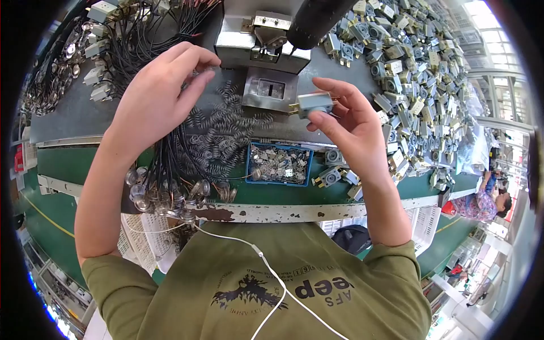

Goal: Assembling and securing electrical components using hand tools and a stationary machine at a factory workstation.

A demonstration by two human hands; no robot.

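Grey plastic, with gold-coloured pins at one end: that is the plug housing (315, 103) in the right hand (358, 127), just beyond the blue tray (311, 164) as the person faces it. It sits out at the tips of the fingers (341, 86), pinched with the thumb along its near side and the forefinger curving over from the far side; the palm stands clear of it. Its long axis runs roughly crosswise, nearly level with the tray's long edge, and the pins point to the person's left.

The left hand (160, 85) is beyond the tray and well to its left, knuckles up, thumb and forefinger bent with a slight gap between their tips. I can't tell whether the hidden fingers hold anything.

Small metal parts (280, 163) fill the tray. Directly beyond it stands a steel press (266, 34) with a metal block (271, 90) at its foot. Loose springs (218, 136) spread to the tray's left, and past them black cables ending in silver discs (161, 198) droop over the edge. A big heap of grey plugs (411, 79) covers the dark surface (65, 119) beyond the tray on its right. Farther right, across the room, is a co-worker in patterned clothing (477, 205).
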